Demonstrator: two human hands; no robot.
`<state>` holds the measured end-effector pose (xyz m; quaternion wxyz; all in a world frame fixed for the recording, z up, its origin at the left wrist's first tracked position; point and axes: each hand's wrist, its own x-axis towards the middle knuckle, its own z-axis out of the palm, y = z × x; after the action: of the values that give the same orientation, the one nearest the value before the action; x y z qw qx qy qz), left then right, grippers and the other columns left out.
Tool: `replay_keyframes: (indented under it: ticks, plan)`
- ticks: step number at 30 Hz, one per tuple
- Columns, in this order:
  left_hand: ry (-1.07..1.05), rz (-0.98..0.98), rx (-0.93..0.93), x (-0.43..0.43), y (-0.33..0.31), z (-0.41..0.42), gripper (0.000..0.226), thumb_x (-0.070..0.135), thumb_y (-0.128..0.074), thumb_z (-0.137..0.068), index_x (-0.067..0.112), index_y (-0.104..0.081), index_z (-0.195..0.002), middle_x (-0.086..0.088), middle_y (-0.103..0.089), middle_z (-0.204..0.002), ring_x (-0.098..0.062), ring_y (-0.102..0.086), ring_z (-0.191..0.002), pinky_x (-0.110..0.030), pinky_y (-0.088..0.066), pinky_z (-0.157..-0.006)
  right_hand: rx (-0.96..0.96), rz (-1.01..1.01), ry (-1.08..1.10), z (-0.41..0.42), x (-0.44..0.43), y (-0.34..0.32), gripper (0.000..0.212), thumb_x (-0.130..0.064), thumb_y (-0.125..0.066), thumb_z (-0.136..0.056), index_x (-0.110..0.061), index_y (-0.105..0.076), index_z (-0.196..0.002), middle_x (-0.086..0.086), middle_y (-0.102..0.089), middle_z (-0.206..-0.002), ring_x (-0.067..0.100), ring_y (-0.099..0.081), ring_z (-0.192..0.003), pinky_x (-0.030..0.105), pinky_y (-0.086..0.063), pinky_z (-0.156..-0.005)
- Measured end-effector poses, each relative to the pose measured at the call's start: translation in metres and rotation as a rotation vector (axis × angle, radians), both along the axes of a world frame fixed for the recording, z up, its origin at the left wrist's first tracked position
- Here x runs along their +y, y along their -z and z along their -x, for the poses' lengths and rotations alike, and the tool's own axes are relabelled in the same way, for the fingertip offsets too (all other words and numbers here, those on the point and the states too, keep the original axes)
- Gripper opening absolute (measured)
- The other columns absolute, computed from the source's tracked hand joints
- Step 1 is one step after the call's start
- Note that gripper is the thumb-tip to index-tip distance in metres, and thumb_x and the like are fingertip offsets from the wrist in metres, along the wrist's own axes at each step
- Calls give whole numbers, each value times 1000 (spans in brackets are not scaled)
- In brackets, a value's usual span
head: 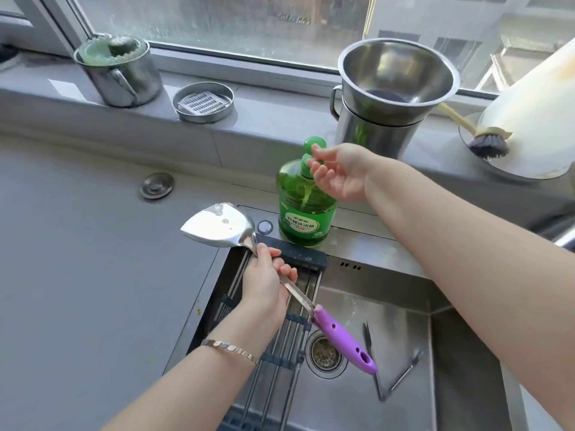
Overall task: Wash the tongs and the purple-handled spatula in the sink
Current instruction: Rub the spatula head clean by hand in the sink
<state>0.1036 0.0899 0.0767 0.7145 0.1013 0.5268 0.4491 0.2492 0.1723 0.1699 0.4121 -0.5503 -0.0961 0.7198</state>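
My left hand (267,284) grips the metal shaft of the purple-handled spatula (340,339), held over the left side of the sink (401,309). Its steel blade (217,227) points up and left over the counter, and the purple handle hangs over the basin. My right hand (337,171) is at the pump of the green dish soap bottle (306,219), thumb on the pump head and palm turned up under the spout. The metal tongs (378,371) lie spread in a V on the sink floor, right of the drain (325,353).
A dark drying rack (273,343) spans the sink's left part. On the windowsill stand a steel mug (124,73), a round tin with a grater (203,102), a steel pot with a bowl (395,98), and a white pan with a brush (488,144). Grey counter lies left.
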Motion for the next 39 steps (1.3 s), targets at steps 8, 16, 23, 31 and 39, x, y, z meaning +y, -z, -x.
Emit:
replay_keyframes:
  ticks: [8, 16, 23, 31, 39]
  plan:
    - [23, 24, -15, -2, 2, -6, 36, 28, -33, -102, 11, -45, -73, 3, -30, -52, -9, -33, -46, -25, -41, -58, 56, 36, -9, -3, 0, 0, 32, -26, -52, -93, -4, -53, -70, 2, -51, -42, 6, -48, -30, 8, -39, -32]
    - [50, -36, 4, -7, -11, -3, 35, 27, -32, -102, 12, -44, -73, 3, -29, -53, -8, -33, -45, -25, -41, -58, -66, -23, -3, 0, -1, -7, 33, -33, -53, -92, -4, -52, -77, 0, -51, -43, 2, -46, -30, 7, -38, -32]
    - [50, -31, 5, -10, -9, -3, 35, 27, -32, -102, 12, -44, -73, 3, -28, -54, -9, -32, -48, -25, -40, -59, -189, 17, -20, 3, 7, -3, 38, -39, -56, -90, -7, -50, -71, -2, -46, -37, 3, -39, -27, 6, -32, -30]
    - [62, 10, -2, -12, -3, -5, 35, 28, -33, -102, 12, -44, -72, 5, -30, -50, -6, -34, -41, -24, -41, -58, -231, 36, 6, 6, 11, 5, 40, -41, -54, -90, -10, -48, -68, -5, -44, -35, 2, -35, -24, 9, -26, -26]
    - [20, -25, -32, -14, -27, 0, 36, 28, -33, -102, 11, -44, -72, 4, -30, -52, -9, -33, -47, -24, -40, -58, -169, 103, 8, 10, -1, -8, 44, -49, -54, -87, -6, -52, -76, -5, -42, -51, 1, -34, -24, 8, -27, -25]
